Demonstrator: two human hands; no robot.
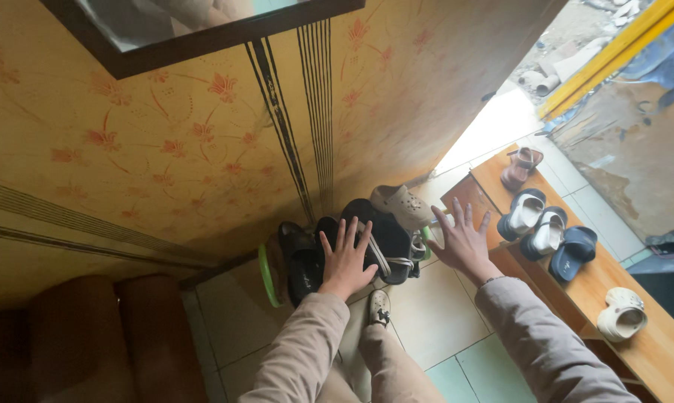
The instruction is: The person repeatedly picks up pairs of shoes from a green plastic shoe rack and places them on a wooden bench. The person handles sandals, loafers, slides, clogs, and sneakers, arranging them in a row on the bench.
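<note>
My left hand (346, 260) is spread open over a heap of black sandals and shoes (385, 235) piled in a green-rimmed tub (266, 275) on the floor by the wall. My right hand (462, 240) is open too, fingers apart, hovering just right of the pile near its edge. A beige clog (402, 204) lies on top of the heap at the back. Neither hand holds anything. Both arms wear beige sleeves.
A low wooden shoe rack (613, 280) runs along the right with a brown sandal (521, 166), two dark slippers with white insoles (535, 222), a blue slide (573, 252) and a cream clog (620, 313). A floral-papered wall is ahead, a brown sofa (90, 336) at lower left.
</note>
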